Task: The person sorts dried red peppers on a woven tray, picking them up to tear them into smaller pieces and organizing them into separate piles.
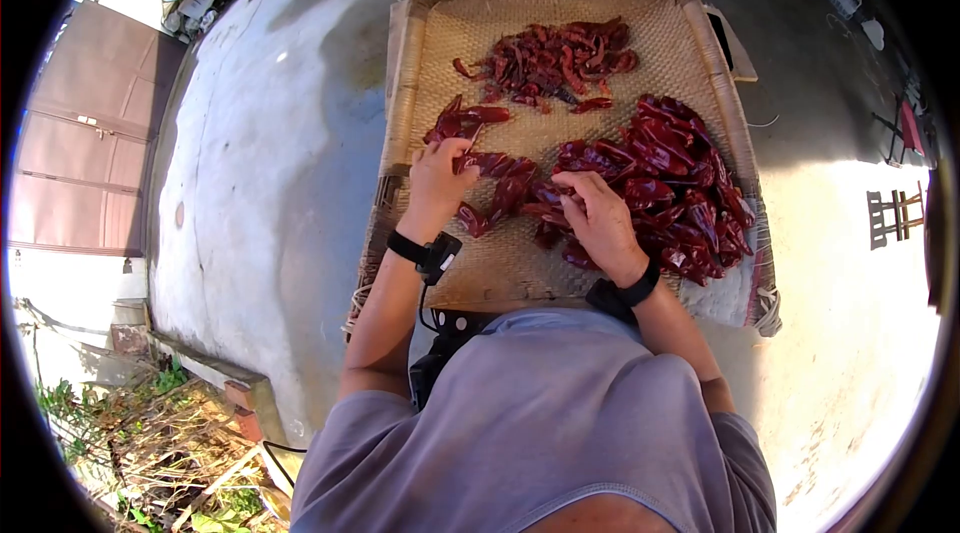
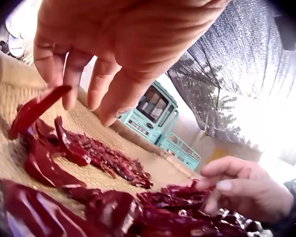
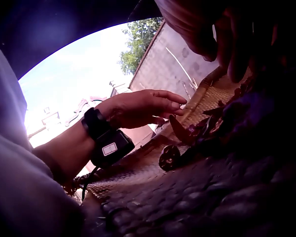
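Observation:
Over the left of a woven tray (image 1: 520,278), the left hand (image 1: 435,183) hangs with relaxed fingers above a few dried red peppers (image 1: 512,188). In the left wrist view, one raised pepper (image 2: 32,114) overlaps the fingertips of the left hand (image 2: 123,44); whether they touch is unclear. The right wrist view has the left hand (image 3: 138,108) with extended fingers just above the peppers. The right hand (image 1: 603,228), its fingers loosely bent, is at the left edge of a big pile of whole peppers (image 1: 690,193); its fingertips are partly hidden among them.
A smaller pile of torn, darker pepper pieces (image 1: 560,58) lies toward the tray's far side. A dark flat object (image 1: 720,41) is by the tray's far right edge. Farther off are brown metal doors (image 1: 90,133), a wooden stool (image 1: 895,216) and a turquoise vehicle (image 2: 153,108).

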Action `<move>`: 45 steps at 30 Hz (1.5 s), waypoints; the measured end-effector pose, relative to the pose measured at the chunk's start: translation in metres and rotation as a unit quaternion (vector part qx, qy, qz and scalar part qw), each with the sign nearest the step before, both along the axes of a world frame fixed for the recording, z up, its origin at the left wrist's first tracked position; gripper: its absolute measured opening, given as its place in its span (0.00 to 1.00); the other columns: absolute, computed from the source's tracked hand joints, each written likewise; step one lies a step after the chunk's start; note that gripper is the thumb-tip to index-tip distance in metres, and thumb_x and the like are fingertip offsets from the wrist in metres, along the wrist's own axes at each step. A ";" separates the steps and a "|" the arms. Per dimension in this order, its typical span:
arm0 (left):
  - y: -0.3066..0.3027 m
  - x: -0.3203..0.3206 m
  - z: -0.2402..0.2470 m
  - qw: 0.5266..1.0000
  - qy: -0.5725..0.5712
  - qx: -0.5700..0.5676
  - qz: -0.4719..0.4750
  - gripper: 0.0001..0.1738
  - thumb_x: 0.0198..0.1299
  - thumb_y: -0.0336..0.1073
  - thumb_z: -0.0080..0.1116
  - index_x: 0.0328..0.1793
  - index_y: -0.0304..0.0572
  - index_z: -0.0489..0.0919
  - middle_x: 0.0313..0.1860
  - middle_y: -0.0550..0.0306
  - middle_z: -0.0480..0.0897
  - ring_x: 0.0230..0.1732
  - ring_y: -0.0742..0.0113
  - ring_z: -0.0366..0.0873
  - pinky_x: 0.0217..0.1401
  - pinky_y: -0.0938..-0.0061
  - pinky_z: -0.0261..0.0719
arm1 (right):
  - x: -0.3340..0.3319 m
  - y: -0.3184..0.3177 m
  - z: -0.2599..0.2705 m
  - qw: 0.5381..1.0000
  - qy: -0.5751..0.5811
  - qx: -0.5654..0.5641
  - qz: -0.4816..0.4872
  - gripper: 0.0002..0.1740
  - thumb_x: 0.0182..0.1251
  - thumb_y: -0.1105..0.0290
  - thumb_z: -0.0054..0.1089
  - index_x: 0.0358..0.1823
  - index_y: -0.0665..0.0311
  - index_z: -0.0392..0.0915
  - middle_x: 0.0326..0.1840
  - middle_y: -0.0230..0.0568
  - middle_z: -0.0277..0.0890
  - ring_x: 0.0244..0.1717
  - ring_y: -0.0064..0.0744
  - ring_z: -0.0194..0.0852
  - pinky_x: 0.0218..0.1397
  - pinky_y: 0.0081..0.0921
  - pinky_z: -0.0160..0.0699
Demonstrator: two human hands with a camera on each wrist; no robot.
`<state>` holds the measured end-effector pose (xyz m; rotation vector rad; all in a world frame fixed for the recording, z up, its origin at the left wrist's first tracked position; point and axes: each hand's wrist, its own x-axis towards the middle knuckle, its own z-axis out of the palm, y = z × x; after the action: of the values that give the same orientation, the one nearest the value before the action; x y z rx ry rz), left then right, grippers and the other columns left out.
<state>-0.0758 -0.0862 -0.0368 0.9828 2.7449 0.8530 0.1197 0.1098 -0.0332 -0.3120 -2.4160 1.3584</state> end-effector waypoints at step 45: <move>0.041 0.031 -0.008 0.970 0.037 -0.208 -0.118 0.28 0.55 0.34 0.70 0.63 0.41 0.76 0.53 0.44 0.79 0.59 0.41 0.73 0.61 0.52 0.74 | -0.004 0.006 -0.008 0.999 0.004 0.035 0.004 0.14 0.69 0.81 0.58 0.55 0.64 0.80 0.51 0.44 0.80 0.49 0.45 0.83 0.50 0.30 0.82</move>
<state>-0.0451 -0.0452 -0.0447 1.2284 2.6276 0.1953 0.1160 0.1157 -0.0417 -0.2789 -2.4539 1.2716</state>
